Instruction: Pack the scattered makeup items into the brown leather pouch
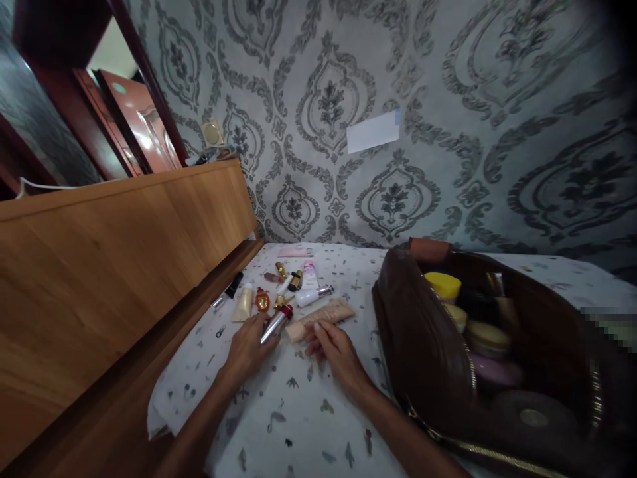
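My left hand (249,345) is closed around a slim silver cosmetic tube with a red end (277,322), held at a slant just above the patterned sheet. Beside it, my right hand (336,352) has its fingers loosely bent and apart, with the tips at the lower edge of a beige squeeze tube (323,318); whether they touch it I cannot tell. Beyond my hands lie a cream-coloured tube (243,303), an orange-red bottle with gold (263,301), a white bottle with a silver cap (311,296) and several small cosmetics.
At the right stands a large open brown bag (418,338) with jars inside, one with a yellow lid (442,285). A wooden board (124,245) borders the bed on the left. Behind is a patterned wall (328,179). A pink tube (293,252) lies near it.
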`<action>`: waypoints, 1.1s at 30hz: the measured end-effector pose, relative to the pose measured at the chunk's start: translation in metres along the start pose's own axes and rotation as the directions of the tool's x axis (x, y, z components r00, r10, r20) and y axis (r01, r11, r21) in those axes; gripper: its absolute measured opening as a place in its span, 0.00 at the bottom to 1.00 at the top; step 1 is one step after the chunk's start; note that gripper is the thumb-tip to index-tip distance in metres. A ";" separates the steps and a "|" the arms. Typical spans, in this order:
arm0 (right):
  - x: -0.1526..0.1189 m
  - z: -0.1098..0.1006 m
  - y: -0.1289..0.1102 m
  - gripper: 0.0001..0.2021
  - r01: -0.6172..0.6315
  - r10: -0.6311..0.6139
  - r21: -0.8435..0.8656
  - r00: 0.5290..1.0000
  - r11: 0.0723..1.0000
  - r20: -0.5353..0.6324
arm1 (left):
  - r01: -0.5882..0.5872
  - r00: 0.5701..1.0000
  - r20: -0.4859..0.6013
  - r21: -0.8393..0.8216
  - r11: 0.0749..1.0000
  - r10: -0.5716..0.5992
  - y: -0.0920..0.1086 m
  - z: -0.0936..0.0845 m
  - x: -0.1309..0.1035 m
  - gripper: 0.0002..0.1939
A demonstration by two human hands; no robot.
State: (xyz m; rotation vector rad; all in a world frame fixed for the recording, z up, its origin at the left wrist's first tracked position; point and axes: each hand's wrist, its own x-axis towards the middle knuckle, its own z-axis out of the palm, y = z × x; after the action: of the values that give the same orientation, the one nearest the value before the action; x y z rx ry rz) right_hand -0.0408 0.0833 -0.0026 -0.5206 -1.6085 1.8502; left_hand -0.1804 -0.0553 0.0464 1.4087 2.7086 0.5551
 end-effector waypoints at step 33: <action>-0.007 0.000 -0.005 0.24 0.016 -0.012 -0.040 0.995 0.999 0.095 | 0.221 0.973 -0.087 0.066 0.973 -0.215 -0.001 -0.013 0.075 0.15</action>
State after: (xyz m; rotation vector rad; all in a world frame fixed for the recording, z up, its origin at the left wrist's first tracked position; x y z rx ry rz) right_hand -0.0351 0.0788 0.0013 -0.4444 -1.7108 1.8597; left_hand -0.2278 0.0002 0.0676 1.1038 2.9250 0.5081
